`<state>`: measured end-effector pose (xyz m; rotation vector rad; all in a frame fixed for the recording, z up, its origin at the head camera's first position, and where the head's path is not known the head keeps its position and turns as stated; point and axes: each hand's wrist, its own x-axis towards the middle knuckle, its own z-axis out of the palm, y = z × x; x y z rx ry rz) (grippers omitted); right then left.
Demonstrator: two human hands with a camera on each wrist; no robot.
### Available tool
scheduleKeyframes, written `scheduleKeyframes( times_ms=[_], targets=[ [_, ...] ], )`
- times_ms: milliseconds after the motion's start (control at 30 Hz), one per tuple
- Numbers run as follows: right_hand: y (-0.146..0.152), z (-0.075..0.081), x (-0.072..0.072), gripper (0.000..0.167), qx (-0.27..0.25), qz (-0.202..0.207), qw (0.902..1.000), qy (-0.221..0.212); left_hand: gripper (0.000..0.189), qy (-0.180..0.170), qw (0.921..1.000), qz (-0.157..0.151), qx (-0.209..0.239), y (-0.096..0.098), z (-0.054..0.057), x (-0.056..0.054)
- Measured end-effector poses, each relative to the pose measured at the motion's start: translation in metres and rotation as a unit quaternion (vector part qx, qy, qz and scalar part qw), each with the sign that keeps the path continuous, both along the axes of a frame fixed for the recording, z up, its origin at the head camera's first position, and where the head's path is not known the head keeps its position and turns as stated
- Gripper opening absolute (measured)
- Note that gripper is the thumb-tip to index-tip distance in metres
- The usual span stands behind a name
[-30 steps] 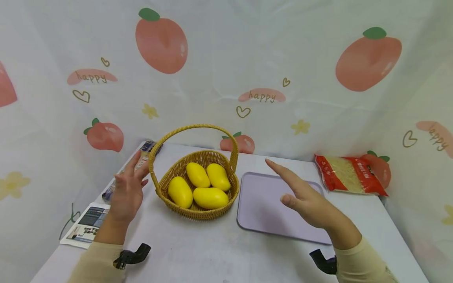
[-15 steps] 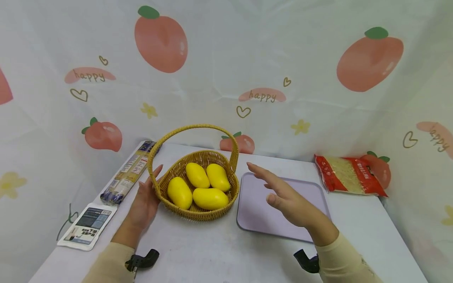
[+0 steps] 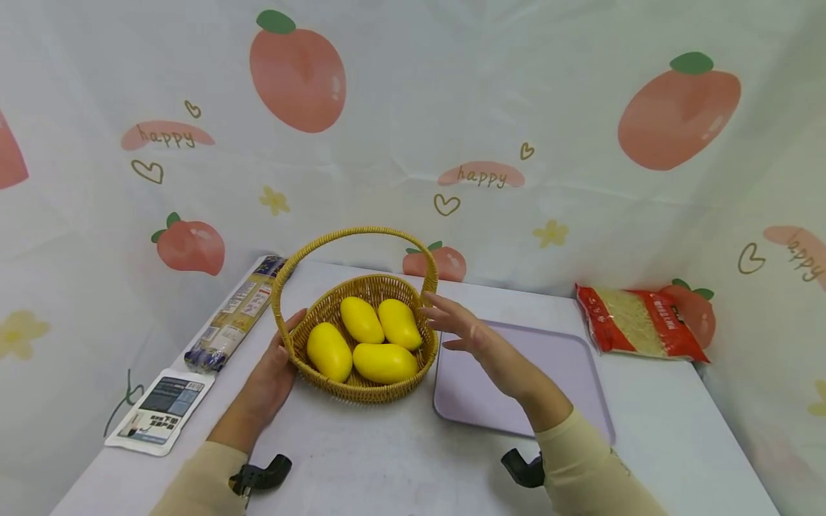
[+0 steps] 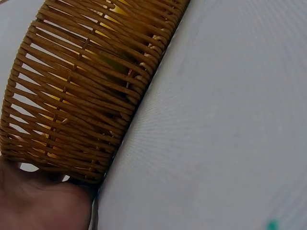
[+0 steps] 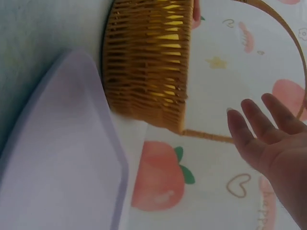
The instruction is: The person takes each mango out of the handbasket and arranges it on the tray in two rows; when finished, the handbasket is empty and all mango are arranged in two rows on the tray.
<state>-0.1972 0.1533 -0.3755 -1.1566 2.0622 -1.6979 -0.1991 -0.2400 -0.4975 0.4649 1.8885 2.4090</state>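
A woven basket (image 3: 361,390) with a tall arched handle stands left of the middle of the table. Inside it lie several yellow mangoes (image 3: 385,362). My left hand (image 3: 271,376) rests against the basket's left side, its fingers along the wall and partly hidden behind the handle's base. In the left wrist view that hand (image 4: 45,201) meets the lower wicker wall. With fingers spread, my right hand (image 3: 484,344) hovers beside the basket's right rim, above the tray's left part. The right wrist view shows a gap between that hand (image 5: 283,148) and the wicker.
A lilac tray (image 3: 581,373) lies right of the basket. Behind it on the right is a red bag of pale dry food (image 3: 639,321). At the left edge lie a long pack of noodles (image 3: 239,315) and a white pouch (image 3: 161,412). A printed curtain (image 3: 387,143) backs the table.
My left hand has come down and inward from the left to the basket's side. My right hand has moved left across the tray to the basket's right rim. The basket stays put.
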Motion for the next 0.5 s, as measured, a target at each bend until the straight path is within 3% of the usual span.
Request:
scheduleKeyframes(
  times_ms=[267,500],
  targets=[
    [-0.027,-0.02,-0.016,0.083,-0.033,0.029,0.9948,-0.092,0.08,-0.001,0.9992,0.0,-0.041,-0.002,-0.002,-0.001],
    [-0.043,-0.031,-0.031,0.095,-0.058,0.034,0.987,-0.146,0.088,-0.033,0.9953,0.019,-0.089,-0.002,-0.001,-0.002]
  ],
)
